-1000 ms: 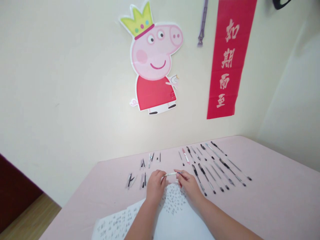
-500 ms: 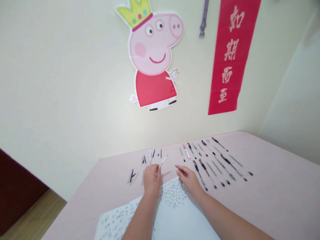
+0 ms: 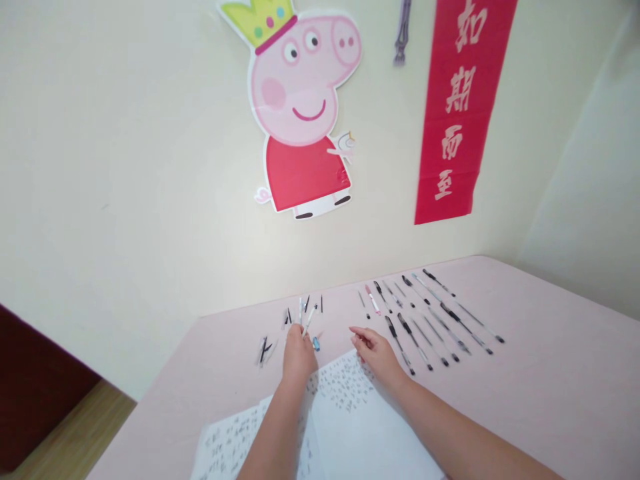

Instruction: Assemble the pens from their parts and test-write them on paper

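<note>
My left hand (image 3: 299, 353) is closed around a slim white pen (image 3: 309, 321) that slants up and right out of the fingers. A small blue piece (image 3: 316, 343) shows at the right side of these fingers; whether they hold it I cannot tell. Just beyond the hand lie short black pen parts and a white pen (image 3: 301, 308). My right hand (image 3: 374, 352) rests at the top edge of a handwritten sheet (image 3: 350, 387), its fingers loosely bent and a little apart, with nothing visible in them. Nearest to it on the right is a black-gripped pen (image 3: 400, 345).
Several pens and refills lie in two slanting rows on the right of the pink tabletop (image 3: 540, 373), among them a pink-and-white pen (image 3: 373, 299). Broken-looking clear and black pieces (image 3: 264, 351) sit at left. Another written sheet (image 3: 225, 440) lies at front left. A wall stands behind.
My left hand has shifted slightly left with the white pen, which now stands steeper. The small blue piece has come into sight beside it. My right hand stays in place.
</note>
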The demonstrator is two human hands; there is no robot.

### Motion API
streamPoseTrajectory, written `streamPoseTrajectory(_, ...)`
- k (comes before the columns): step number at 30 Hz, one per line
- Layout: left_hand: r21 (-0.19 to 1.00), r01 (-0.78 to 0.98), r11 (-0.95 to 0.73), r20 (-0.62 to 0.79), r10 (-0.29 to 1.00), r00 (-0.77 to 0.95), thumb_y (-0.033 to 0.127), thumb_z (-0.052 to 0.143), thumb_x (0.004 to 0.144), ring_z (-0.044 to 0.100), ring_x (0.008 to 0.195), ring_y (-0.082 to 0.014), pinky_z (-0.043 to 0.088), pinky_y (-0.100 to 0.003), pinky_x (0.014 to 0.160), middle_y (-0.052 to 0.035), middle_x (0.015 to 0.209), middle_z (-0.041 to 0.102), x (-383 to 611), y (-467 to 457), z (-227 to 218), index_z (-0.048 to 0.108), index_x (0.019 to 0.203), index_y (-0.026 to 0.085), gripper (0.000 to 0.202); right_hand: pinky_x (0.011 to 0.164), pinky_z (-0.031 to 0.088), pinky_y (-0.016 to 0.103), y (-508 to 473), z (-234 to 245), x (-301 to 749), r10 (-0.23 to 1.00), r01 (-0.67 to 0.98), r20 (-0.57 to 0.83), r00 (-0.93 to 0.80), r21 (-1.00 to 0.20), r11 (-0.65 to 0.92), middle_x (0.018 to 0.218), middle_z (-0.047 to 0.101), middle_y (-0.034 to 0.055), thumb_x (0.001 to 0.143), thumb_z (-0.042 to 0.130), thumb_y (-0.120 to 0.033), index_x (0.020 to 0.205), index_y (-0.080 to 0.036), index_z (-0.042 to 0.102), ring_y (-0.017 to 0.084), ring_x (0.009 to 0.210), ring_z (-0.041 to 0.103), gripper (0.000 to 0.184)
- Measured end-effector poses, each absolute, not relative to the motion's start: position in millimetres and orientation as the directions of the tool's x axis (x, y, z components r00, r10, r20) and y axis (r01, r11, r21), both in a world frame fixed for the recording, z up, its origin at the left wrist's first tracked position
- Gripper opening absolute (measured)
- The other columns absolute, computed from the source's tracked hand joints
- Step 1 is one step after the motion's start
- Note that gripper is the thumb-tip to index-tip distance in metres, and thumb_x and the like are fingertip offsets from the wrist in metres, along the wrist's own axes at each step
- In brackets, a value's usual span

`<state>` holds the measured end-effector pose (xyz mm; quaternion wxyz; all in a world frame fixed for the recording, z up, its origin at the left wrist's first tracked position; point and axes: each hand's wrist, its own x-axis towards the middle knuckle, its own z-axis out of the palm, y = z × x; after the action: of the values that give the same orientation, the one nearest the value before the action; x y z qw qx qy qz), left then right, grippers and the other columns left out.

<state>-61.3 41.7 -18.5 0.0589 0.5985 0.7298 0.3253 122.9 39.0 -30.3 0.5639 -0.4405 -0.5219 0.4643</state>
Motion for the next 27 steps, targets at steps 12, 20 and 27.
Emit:
streamPoseTrajectory(12,0.500,0.863,0.073,0.186,0.964,-0.190,0.009,0.048,0.074,0.050,0.063,-0.0150,0.030,-0.025,0.057,-0.0005,0.064,0.051,-61.9,38.9,-14.1,0.044,0.072,0.020,0.011,0.042,0.037,0.022,40.4,-34.1,124.2,0.985,-0.066,0.172,0.019,-0.983,0.173,0.061,0.057,0.0009,0.069,0.061,-0.037,0.093,-0.016,0.069,0.011,0.048,0.048,0.033)
streamPoseTrajectory(20,0.442,0.894,0.072,0.175,0.971,-0.164,0.010,0.046,0.077,0.050,0.063,-0.0148,0.028,-0.025,0.056,-0.0022,0.068,0.054,-59.6,37.5,-14.9,0.044,0.070,0.019,0.012,0.042,0.038,0.022,40.7,-35.9,123.7,0.986,-0.078,0.167,0.009,-0.983,0.167,0.060,0.057,-0.0002,0.070,0.060,-0.037,0.094,-0.015,0.068,0.010,0.046,0.047,0.033)
streamPoseTrajectory(27,0.406,0.912,0.067,0.175,0.973,-0.150,0.010,0.045,0.077,0.053,0.069,-0.0166,0.029,-0.025,0.058,-0.0040,0.073,0.057,-57.9,35.7,-12.8,0.045,0.071,0.020,0.011,0.041,0.038,0.021,40.7,-36.6,123.1,0.988,-0.110,0.153,0.015,-0.982,0.154,0.061,0.057,-0.0003,0.070,0.061,-0.037,0.093,-0.016,0.068,0.009,0.045,0.046,0.032)
